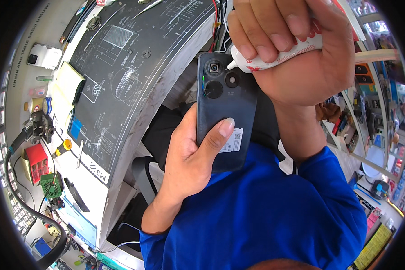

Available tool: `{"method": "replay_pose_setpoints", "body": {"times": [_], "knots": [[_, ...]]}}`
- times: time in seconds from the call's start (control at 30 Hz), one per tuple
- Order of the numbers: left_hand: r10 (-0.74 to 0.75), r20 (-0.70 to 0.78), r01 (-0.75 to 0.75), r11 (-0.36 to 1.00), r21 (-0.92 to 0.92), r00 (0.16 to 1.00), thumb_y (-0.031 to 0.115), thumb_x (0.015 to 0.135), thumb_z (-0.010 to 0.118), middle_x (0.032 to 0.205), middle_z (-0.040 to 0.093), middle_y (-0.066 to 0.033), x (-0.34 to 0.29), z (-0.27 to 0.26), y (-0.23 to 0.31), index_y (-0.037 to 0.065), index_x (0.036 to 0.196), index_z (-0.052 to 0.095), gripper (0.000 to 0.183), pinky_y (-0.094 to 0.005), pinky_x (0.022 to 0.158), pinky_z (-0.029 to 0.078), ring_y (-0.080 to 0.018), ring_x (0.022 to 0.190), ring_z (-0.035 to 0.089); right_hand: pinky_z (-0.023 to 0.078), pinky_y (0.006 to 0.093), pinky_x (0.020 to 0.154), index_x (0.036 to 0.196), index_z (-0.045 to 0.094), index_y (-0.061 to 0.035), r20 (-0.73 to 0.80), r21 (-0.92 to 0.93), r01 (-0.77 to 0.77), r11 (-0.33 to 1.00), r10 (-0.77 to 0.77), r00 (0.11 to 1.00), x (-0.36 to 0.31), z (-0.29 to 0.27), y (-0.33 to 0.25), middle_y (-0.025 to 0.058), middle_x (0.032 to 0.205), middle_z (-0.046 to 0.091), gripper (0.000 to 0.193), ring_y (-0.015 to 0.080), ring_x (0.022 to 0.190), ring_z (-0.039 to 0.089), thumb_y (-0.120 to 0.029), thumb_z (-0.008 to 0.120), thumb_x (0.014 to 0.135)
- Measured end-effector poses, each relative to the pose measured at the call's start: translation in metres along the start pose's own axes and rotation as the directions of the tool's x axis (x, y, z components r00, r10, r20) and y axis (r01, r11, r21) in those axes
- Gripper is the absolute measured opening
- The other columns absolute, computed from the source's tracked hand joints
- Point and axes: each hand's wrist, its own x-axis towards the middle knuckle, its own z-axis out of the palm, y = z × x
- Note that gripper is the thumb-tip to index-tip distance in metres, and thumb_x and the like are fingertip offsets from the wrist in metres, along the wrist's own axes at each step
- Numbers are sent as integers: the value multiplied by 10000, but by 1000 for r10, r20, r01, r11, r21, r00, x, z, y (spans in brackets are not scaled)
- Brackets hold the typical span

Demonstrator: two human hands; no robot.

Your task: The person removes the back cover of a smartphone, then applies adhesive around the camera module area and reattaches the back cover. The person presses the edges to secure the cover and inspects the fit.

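Note:
My left hand (191,155) grips a dark blue smartphone (225,96), back side up, with the thumb across its lower back near a white sticker. Its camera cluster (217,78) faces me at the top. My right hand (297,45) is closed around a small white glue tube (267,58) with red print. The tube's white nozzle tip touches or hovers at the phone's upper edge, beside the camera openings. Both hands are held over my lap, above my blue shirt.
A workbench with a dark printed repair mat (130,67) curves along the left. On it lie a yellow cloth (67,85), a red parts box (37,163), a green circuit board (51,185), small bottles and black cables. Shelves with goods stand at the right (382,135).

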Motion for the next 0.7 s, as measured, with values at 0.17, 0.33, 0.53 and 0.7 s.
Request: {"method": "replay_pose_setpoints", "body": {"times": [0.17, 0.33, 0.53, 0.7], "knots": [[27, -9, -26, 1000, 10, 1000, 267, 1067, 672, 1016, 662, -6, 0, 2, 1, -18, 1326, 599, 393, -224, 786, 464, -49, 865, 564, 403, 294, 520, 684, 458, -142, -1, 47, -9, 999, 9, 1000, -1, 1, 5, 19, 617, 438, 460, 126, 492, 376, -357, 407, 1087], [14, -10, -14, 1000, -1, 1000, 263, 1066, 672, 1004, 652, 2, 0, 1, -1, -16, 1341, 593, 400, -217, 766, 454, -42, 843, 551, 402, 293, 530, 687, 459, -133, 10, 45, -3, 999, 2, 1000, -1, 2, 4, 24, 622, 448, 463, 130, 498, 388, -361, 415, 1088], [19, -21, -19, 1000, -17, 1000, 257, 1067, 672, 1010, 658, 2, -1, 4, -1, -15, 1349, 591, 400, -215, 766, 453, -41, 843, 551, 407, 306, 558, 699, 463, -119, -88, 8, -88, 996, 88, 992, -4, 16, -9, 39, 644, 467, 460, 142, 521, 410, -360, 421, 1089], [33, -15, -32, 999, 32, 999, 256, 1067, 673, 1020, 666, -4, -1, 3, 2, -14, 1347, 593, 398, -216, 781, 461, -43, 856, 562, 406, 304, 588, 701, 456, -114, -51, -3, -80, 997, 80, 996, -4, 8, -3, 47, 665, 469, 466, 149, 554, 423, -365, 419, 1092]]}}
